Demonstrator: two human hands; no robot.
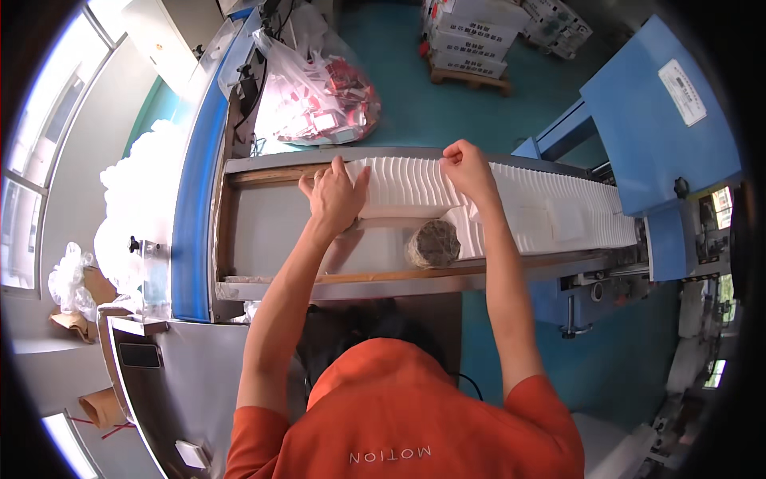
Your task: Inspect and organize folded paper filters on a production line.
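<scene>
A long row of thin white folded sheets [407,184] stands packed on edge in a metal trough with wooden side rails [295,177]. My left hand [335,198] is at the left end of the row, fingers apart, the thumb side touching the end sheets. Over the far edge of the row, my right hand [471,172] has its fingers curled together; whatever is between them is hidden. A round brownish block wrapped in clear plastic [434,243] sits between my forearms, against the near side of the row.
A blue machine housing [662,112] stands at the trough's right end, and a blue frame [195,199] crosses its left end. Beyond the trough sits a clear bag of red and white pieces [331,100]. Stacked white cartons [475,36] rest on a pallet farther back.
</scene>
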